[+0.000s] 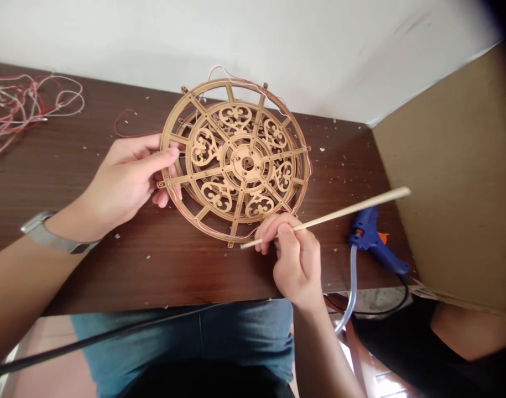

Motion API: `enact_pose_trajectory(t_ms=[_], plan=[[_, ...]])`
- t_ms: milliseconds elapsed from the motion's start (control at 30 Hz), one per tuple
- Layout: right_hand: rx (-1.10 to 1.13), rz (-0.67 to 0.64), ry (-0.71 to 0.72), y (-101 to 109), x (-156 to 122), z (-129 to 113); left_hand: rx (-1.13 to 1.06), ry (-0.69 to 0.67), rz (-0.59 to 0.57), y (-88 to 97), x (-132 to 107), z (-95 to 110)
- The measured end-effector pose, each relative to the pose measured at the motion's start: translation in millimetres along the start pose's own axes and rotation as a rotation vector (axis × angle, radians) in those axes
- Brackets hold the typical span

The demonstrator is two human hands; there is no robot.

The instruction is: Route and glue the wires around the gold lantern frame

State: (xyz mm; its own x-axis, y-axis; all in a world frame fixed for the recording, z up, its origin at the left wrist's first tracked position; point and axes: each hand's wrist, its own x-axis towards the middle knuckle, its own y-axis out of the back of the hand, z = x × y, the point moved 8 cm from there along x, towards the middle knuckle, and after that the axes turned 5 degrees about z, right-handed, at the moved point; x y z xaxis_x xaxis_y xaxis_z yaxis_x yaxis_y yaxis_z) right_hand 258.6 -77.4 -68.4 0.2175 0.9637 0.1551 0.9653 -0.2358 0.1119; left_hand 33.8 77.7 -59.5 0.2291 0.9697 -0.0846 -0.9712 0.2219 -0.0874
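Over the dark wooden table (111, 265), the left hand (126, 179) curls around the rim of a fretwork wooden wheel (256, 160); just below it, the right hand (296, 260) pinches a thin wooden stick (352, 213).

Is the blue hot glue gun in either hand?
No, the glue gun lies on the dark wooden table; the right hand pinches a thin wooden stick, and the left hand holds the round wooden frame.

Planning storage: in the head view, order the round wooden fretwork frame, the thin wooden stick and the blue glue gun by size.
1. Round wooden fretwork frame
2. Unsure: the thin wooden stick looks longer than the blue glue gun, but the gun is bulkier.
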Motion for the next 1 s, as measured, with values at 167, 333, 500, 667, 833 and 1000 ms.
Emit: enact_pose_trajectory(t_ms=[167, 333, 500, 667, 833, 1000], plan=[[0.094, 0.005, -0.022, 2.0, -0.8, 2.2, 0.001, 0.01, 0.0, -0.1, -0.2, -0.2], [0.173, 0.037, -0.026, 6.1, -4.3, -3.7, 0.015, 0.007, 0.001, 3.1, 0.5, -0.4], [0.291, 0.047, -0.053, 5.2, -3.9, -7.2, 0.065, -0.044, 0.033, 8.6, 1.2, 3.5], [0.287, 0.112, -0.014, 6.7, -1.6, -10.1, 0.136, -0.032, -0.004, 7.8, 0.3, 4.8], [0.191, 0.332, 0.132, 33.1, -3.4, -19.7, 0.214, -0.033, 0.005, 16.5, 3.4, 6.2], [-0.078, 0.406, 0.15, 58.9, -5.4, -22.5, 0.323, -0.041, 0.15, 39.4, 9.7, 9.4]])
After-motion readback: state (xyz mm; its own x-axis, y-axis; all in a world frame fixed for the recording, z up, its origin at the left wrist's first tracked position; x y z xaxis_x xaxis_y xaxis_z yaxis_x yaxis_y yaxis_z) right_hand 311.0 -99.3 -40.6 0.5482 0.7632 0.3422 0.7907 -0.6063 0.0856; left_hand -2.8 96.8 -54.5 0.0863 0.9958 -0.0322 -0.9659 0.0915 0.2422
